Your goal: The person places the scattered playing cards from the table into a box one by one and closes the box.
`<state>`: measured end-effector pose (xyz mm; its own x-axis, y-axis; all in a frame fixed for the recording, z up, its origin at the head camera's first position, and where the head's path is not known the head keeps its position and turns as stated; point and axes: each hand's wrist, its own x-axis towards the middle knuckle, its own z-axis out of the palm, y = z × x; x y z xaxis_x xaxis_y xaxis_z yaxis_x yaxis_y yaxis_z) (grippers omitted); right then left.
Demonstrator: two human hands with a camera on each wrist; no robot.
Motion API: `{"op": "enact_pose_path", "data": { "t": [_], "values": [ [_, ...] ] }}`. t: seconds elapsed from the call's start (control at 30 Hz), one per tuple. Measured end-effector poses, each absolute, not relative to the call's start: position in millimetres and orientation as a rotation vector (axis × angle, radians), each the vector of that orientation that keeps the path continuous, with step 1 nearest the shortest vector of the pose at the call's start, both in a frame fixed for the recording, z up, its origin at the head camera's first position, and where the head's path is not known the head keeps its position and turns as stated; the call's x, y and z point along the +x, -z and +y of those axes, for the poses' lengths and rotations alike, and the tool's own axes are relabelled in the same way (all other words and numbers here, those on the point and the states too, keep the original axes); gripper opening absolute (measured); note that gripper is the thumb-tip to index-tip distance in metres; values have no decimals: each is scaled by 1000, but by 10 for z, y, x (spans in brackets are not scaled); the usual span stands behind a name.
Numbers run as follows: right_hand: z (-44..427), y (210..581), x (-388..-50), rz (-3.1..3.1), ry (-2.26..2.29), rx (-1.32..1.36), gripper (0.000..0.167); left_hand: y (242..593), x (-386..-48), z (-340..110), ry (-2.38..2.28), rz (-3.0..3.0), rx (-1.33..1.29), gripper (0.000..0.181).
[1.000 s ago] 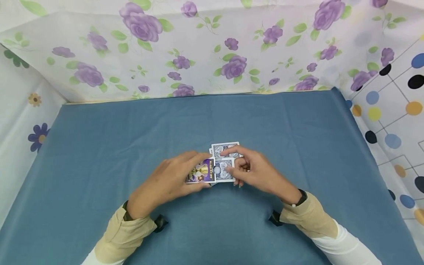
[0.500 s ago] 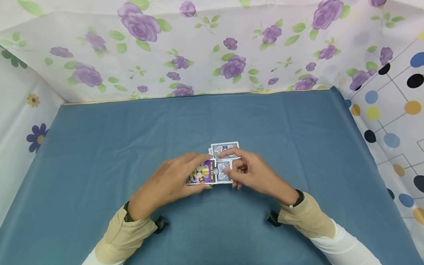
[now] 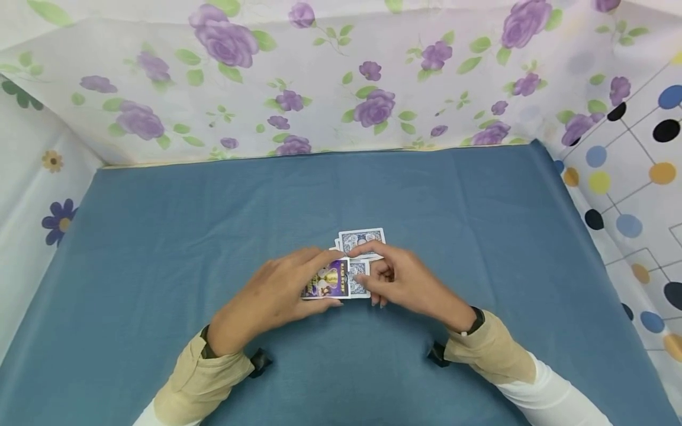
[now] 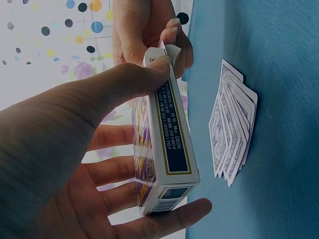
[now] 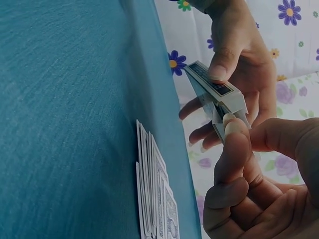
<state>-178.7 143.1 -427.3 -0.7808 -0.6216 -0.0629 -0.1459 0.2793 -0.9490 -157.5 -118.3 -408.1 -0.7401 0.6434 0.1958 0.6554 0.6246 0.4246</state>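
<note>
A purple and gold playing-card box is gripped by my left hand, thumb on one narrow side and fingers on the other. From its right end sticks a stack of playing cards, blue-patterned backs up. My right hand pinches the cards' outer end, thumb on top. In the right wrist view, its fingertips sit right at the mouth of the box, beside a raised flap. Under the hands, a loose fanned pile of playing cards lies on the blue cloth.
The blue cloth covers the table around the cards. A floral sheet hangs behind the table, and a dotted sheet stands at the right. Black wrist devices show below both sleeves.
The stack of cards has slid left, further into the box, with the right hand moving along. The left hand and the box have shifted very slightly; the pile on the cloth stays put.
</note>
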Motion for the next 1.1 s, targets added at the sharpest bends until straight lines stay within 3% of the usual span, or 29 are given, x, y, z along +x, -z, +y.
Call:
{"op": "enact_pose_path", "data": {
  "t": [0.63, 1.1],
  "values": [
    [1370, 4375, -1733, 2275, 1380, -731, 34, 4106, -1533, -1135, 752, -2827, -1160, 68],
    [1330, 4428, -1701, 2454, 1263, -795, 20, 4135, -1517, -1101, 745, -2800, -1173, 69]
  ]
}}
